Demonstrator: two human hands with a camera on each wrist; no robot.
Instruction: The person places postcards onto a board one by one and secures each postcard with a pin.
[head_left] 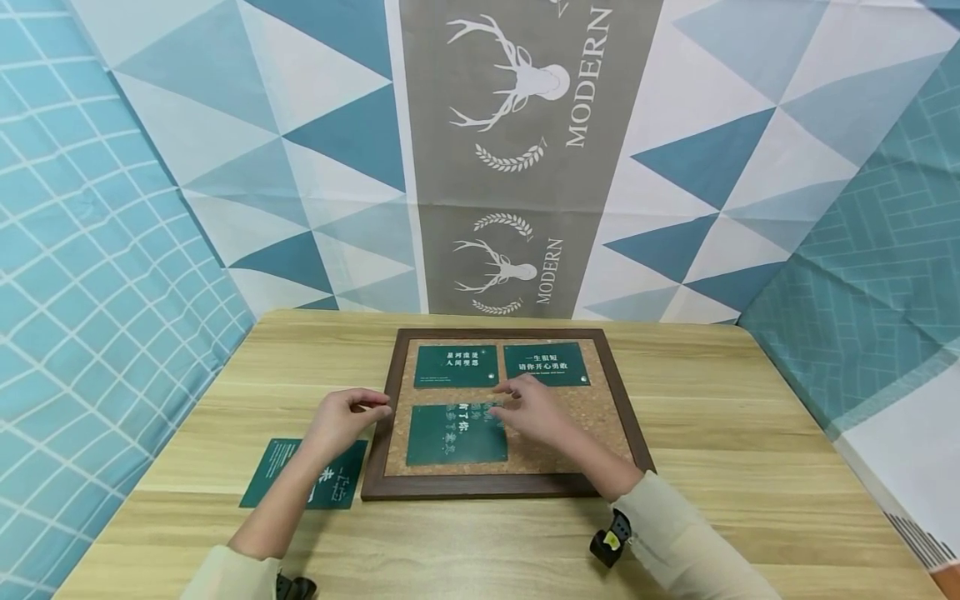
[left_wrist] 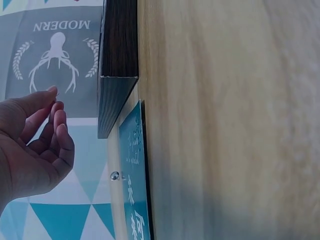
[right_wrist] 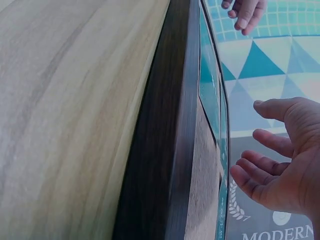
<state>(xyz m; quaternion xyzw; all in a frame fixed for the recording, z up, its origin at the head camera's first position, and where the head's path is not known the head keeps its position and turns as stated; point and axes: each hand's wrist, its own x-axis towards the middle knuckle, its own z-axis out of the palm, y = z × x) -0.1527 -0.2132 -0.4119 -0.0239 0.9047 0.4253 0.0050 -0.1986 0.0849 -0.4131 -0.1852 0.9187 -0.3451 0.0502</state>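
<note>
Head view. One cork board [head_left: 487, 487] in a dark brown frame, lying on a wood-grain table [head_left: 720, 450]. On its cork, three green cards: far left card [head_left: 442, 377], lettered 星河滚烫 / 人间理想; far right card [head_left: 551, 352], lettered 一生很短 / 请你开心勇敢; near card [head_left: 435, 437], at near left, 了你 legible, the rest faint. Two silver studs [head_left: 491, 376], one at the near right corner of each far card. One loose card [head_left: 262, 483], green, on the table left of the board, white lettering, partly under the forearm. Left hand [head_left: 347, 421]: over the board's left rim, wrist bent, fingers curled toward the thumb. Right hand [head_left: 534, 410]: reaching in from the near right, over the gap between the far right card and the near card. Both sleeves pale. Wall cloth [head_left: 495, 183] at the far side, printed MODERN twice, with stag heads.

Left wrist view. Left hand apart from the frame; thumb and forefinger tips nearly meeting, a faint speck there; whether anything is held, I cannot tell. Small silver ball [left_wrist: 115, 176] by the loose card.

Right wrist view. Right hand raised off the board, thumb and fingers spread wide, nothing visible between them.
</note>
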